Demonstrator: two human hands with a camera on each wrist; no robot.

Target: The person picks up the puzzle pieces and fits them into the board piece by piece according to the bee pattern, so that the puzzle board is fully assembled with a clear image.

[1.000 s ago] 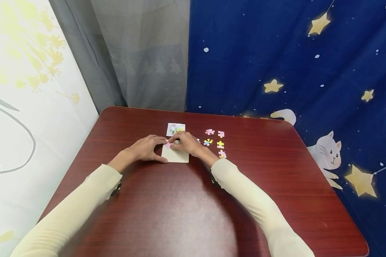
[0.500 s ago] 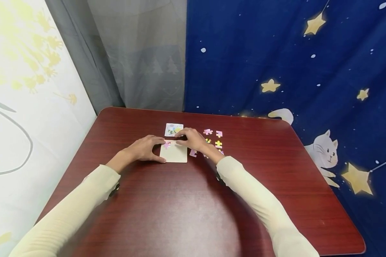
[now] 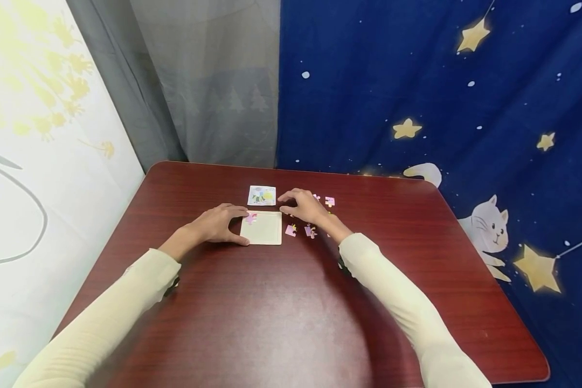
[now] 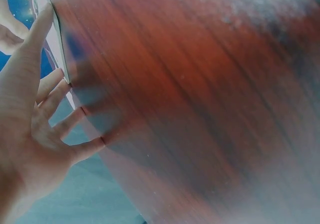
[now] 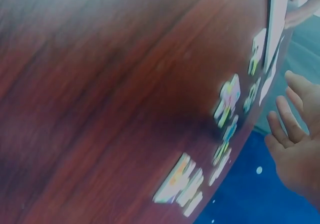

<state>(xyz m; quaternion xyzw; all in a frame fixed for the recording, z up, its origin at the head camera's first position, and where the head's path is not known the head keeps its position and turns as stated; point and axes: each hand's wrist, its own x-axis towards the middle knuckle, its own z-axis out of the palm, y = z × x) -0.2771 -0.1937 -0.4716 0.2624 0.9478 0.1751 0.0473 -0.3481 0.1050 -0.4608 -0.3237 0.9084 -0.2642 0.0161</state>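
A square cream puzzle tray (image 3: 264, 231) lies on the table with one pink jigsaw piece (image 3: 250, 219) in its upper left corner. My left hand (image 3: 218, 223) rests at the tray's left side, thumb near the lower corner and forefinger near the upper one. In the left wrist view its fingers (image 4: 70, 121) are spread and fairly straight, tips down at the table and tray edge. To the right of the tray, my right hand (image 3: 306, 207) hovers above loose pieces with nothing between its relaxed fingers. It partly hides some of these pieces in the head view.
A picture card (image 3: 262, 195) lies just beyond the tray. Several loose jigsaw pieces, among them a pink one (image 3: 291, 230) and another (image 3: 330, 201), are spread right of it. The red-brown table (image 3: 252, 312) meets curtains (image 3: 349, 108) at its far edge.
My right hand has let go of the pink piece, left in the tray's upper left corner, and moved right over the loose pieces. The left hand stays at the tray.
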